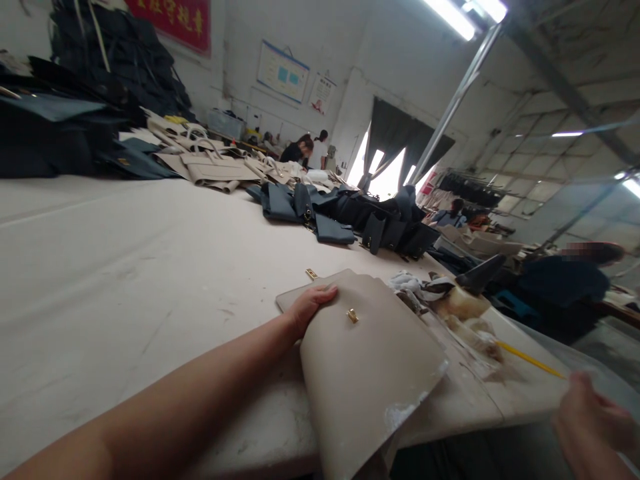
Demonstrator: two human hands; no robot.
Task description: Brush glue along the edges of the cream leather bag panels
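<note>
The left hand (310, 307) lies flat and partly open, fingers extended, pressing one beige leather bag panel (370, 367). The panel's curved lower edge overhangs the table edge at 6 o'clock. One gold clasp (353, 316) sits on the panel. The blurred right hand (590, 420), at 4 o'clock, adjoins one yellow stick (530, 359); its grip cannot be determined. The pale table top (100, 280) extends toward 9 o'clock. Navy leather bags (325, 220), too overlapped to count, lie at 12 o'clock.

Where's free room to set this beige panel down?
Free tabletop lies between the left hand and the navy leather bags. Crowded: right of the beige leather panel, around the rags and yellow stick.
</note>
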